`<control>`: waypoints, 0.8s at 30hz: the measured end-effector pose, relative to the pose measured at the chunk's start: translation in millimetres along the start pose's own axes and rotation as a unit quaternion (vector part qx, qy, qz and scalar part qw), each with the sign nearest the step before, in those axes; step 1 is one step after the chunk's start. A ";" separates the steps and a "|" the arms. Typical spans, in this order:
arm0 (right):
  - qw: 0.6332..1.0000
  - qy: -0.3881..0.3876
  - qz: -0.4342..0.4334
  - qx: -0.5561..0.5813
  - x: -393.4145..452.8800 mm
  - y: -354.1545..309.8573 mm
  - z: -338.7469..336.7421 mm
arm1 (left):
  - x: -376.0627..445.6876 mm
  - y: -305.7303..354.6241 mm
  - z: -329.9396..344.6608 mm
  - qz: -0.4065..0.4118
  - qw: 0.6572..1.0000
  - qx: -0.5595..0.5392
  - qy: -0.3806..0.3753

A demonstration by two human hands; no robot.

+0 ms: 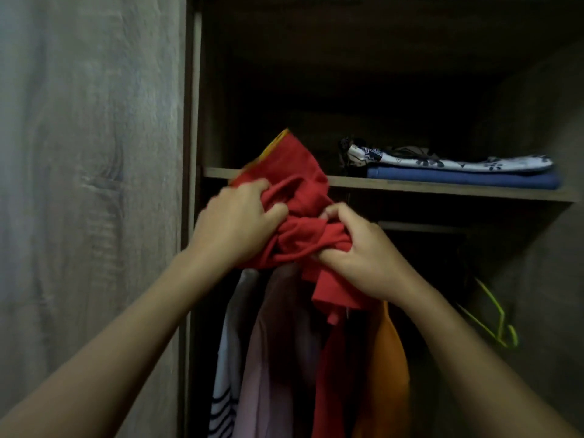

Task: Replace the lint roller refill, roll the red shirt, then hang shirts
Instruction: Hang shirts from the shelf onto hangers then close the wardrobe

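- Left hand (pixel 235 222): raised in front of the open wardrobe (pixel 192 121); fingers curled into the bunched cloth of the red shirt (pixel 297 197), gripping its left side.
- Right hand (pixel 360 254): level with the left; fingers and thumb curled round a twisted fold on the right side of the same shirt.
- Red shirt: held crumpled between both hands, in front of the shelf (pixel 442 188) edge. Its upper part rises above the shelf line and shows a yellow-orange patch at the top left. A loose flap hangs below the right hand.
- Shelf load, right side: a white patterned folded cloth (pixel 458 162) lies on top of a blue folded cloth (pixel 461 180). Both are well apart from the hands.
- Hanging space below the shelf: a striped white garment (pixel 224 390), a mauve garment (pixel 271 358) and an orange garment (pixel 388 368) hang side by side under the hands. More red cloth shows between the mauve and orange pieces.
- Right of the garments: a lime-green hanger (pixel 496 320) hangs bare in the dark interior; what it hangs from cannot be told.
- Left of the frame: a grey wood-grain panel (pixel 88 184).
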State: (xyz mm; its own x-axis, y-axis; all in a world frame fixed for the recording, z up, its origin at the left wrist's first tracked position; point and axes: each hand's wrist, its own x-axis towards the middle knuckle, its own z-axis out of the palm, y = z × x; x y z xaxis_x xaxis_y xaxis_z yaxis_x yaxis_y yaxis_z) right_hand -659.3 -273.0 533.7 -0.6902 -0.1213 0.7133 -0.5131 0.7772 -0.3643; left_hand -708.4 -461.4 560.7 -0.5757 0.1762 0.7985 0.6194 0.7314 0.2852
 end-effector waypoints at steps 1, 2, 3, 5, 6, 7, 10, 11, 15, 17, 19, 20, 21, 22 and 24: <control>1.000 -0.008 0.015 0.002 -10.0 5.6 3.4 | -8.9 -4.3 7.8 -0.027 0.999 -0.014 -0.040; 0.999 -0.019 0.033 0.000 -20.2 10.5 6.5 | -16.2 -9.5 16.3 -0.052 0.995 -0.030 -0.081; 0.998 -0.035 0.054 -0.007 -28.9 15.5 9.3 | -21.8 -16.5 24.7 -0.073 0.989 -0.048 -0.120; 0.993 -0.074 0.091 -0.014 -44.7 24.2 12.4 | -33.0 -31.2 38.8 -0.099 0.970 -0.095 -0.199; 0.990 -0.094 0.105 0.003 -51.7 27.9 12.8 | -38.7 -36.9 44.6 -0.109 0.958 -0.124 -0.235; 0.986 -0.113 0.119 0.027 -58.2 31.3 12.7 | -44.3 -41.6 49.6 -0.120 0.947 -0.148 -0.260; 0.981 -0.134 0.133 0.048 -73.8 39.5 10.6 | -57.4 -44.2 59.0 -0.139 0.935 -0.172 -0.279; 0.981 -0.133 0.132 0.047 -78.0 42.1 9.6 | -60.7 -42.8 61.5 -0.139 0.936 -0.172 -0.273; 0.977 -0.135 0.156 0.048 -92.0 52.5 -0.5 | -70.2 -22.6 65.7 -0.121 0.956 -0.115 -0.243; 0.978 -0.131 0.157 0.033 -97.5 60.4 -7.0 | -71.6 -4.5 63.5 -0.104 0.964 -0.104 -0.219; 0.979 -0.115 0.161 0.046 -102.1 69.1 -13.5 | -69.8 11.7 60.5 -0.095 0.966 -0.120 -0.207; 0.977 -0.109 0.171 0.071 -105.0 72.9 -16.4 | -69.4 18.0 59.3 -0.093 0.964 -0.139 -0.206; 0.973 -0.104 0.181 0.100 -108.5 75.7 -19.4 | -70.0 22.0 59.5 -0.090 0.961 -0.163 -0.203; 0.970 -0.098 0.185 0.124 -112.1 77.5 -22.8 | -72.0 25.9 60.5 -0.088 0.959 -0.187 -0.196; 0.972 -0.075 0.169 0.144 -117.7 81.4 -29.9 | -80.4 34.2 63.8 -0.086 0.953 -0.226 -0.181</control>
State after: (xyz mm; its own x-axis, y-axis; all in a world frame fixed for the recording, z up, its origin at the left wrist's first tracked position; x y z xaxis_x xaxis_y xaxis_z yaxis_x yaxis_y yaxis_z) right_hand -604.5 -177.0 437.9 -0.8997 0.0054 0.4365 -0.3510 0.5856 -0.7306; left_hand -675.0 -408.5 472.5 -0.7848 0.3551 0.5079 0.6194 0.4257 0.6596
